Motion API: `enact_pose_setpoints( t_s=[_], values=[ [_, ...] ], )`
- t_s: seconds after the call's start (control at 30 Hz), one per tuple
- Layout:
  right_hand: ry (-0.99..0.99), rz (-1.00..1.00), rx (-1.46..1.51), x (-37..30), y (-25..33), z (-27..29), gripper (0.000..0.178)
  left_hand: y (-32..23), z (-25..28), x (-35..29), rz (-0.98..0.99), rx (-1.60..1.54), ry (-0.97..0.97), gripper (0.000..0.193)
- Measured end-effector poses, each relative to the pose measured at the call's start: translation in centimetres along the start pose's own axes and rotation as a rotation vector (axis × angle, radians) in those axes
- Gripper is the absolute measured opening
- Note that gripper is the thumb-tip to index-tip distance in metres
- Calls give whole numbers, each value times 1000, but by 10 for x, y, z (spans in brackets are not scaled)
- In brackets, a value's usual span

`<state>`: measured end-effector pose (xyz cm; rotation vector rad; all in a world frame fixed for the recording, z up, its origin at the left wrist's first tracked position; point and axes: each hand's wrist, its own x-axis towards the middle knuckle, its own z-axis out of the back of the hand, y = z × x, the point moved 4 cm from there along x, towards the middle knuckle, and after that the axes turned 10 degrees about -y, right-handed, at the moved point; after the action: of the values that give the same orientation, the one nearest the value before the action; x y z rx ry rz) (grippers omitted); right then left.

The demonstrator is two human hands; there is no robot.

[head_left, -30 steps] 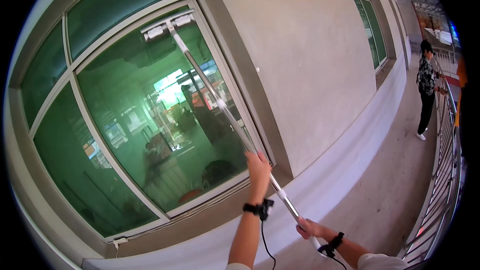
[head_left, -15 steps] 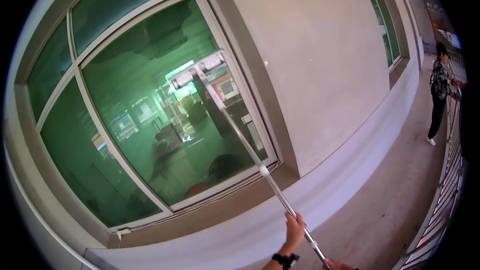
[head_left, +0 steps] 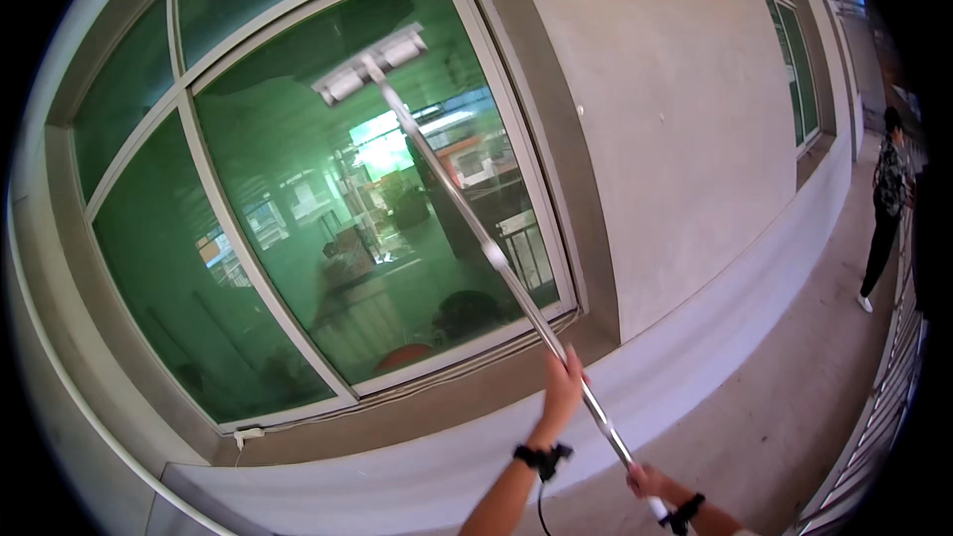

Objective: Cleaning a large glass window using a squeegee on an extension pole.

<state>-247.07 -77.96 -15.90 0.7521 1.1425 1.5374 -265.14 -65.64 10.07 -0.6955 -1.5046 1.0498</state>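
Observation:
A long silver telescopic window squeegee (head_left: 447,182) slants up from my hands to a large green-tinted window (head_left: 298,164). Its wide head (head_left: 397,48) lies against the upper part of the big pane, tilted and a little blurred. My left hand (head_left: 563,385) is closed round the pole about level with the window sill. Lower down, my right hand (head_left: 649,482) grips the pole near its bottom end. Dark bands with a small device sit on both wrists.
A beige wall (head_left: 685,129) runs right to a second window (head_left: 789,50). Cables and a white plug (head_left: 248,433) lie along the sill. A walkway (head_left: 735,407) stretches ahead beside a metal railing (head_left: 879,417), where a person (head_left: 886,203) in dark trousers stands.
The squeegee head has slid up the pane, away from its right frame. Both hands have risen with the pole, and more of my forearms shows. The view has shifted slightly.

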Motion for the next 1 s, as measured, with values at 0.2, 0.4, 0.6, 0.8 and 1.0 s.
enact_pose_setpoints(
  t_s=[0.2, 0.4, 0.6, 0.8, 1.0],
  values=[
    [-126, -8, 78, 48, 142, -44, 69, -87, 77, 99, -160, -36, -26, 20],
    [-11, 45, 182, -2, -27, -152, 56, 85, 124, -43, 52, -99, 48, 17],
    [-92, -271, 359, -27, -66, -258, 47, 229, 172, -267, -33, 449, 162, 57],
    [-59, -218, 353, -8, -94, -289, 45, 118, 211, -100, 58, -5, 156, 26],
    [86, -53, 384, 73, 223, -303, 67, -74, 324, 91, -111, 18, -43, 21]
  ],
)
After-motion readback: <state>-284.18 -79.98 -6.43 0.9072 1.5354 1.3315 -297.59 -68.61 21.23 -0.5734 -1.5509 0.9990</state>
